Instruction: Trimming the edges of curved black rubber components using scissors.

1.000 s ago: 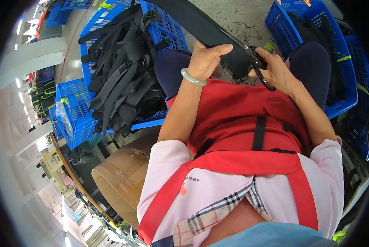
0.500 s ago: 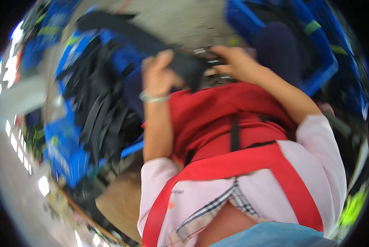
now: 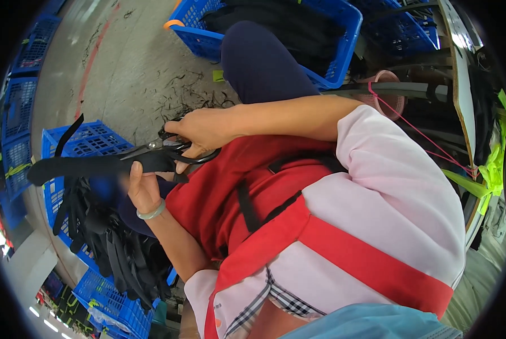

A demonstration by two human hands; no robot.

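Note:
My left hand point(image 3: 145, 189), a bracelet at its wrist, is closed on a long black fabric strip point(image 3: 89, 168) with a rounded far end, thumb on top. The strip stretches out to the left over a blue basket. In my right hand point(image 3: 210, 131) is a pair of scissors point(image 3: 154, 145) with black handles, fingers through the loops. Their blades point left and lie along the strip's upper edge, close to my left thumb. Whether the blades are parted cannot be made out.
Beside my left arm, a blue basket point(image 3: 50, 195) holds a heap of black strips point(image 3: 114, 243). Another blue basket point(image 3: 349, 42) with black fabric stands beyond my knee point(image 3: 258, 62). Dark scraps point(image 3: 190, 93) litter the floor. A pink basket point(image 3: 391, 93) sits at the right near a table edge.
The view has swung round and sharpened from blur. The strip now lies nearly level toward the left, and the scissors in my right hand have come alongside it.

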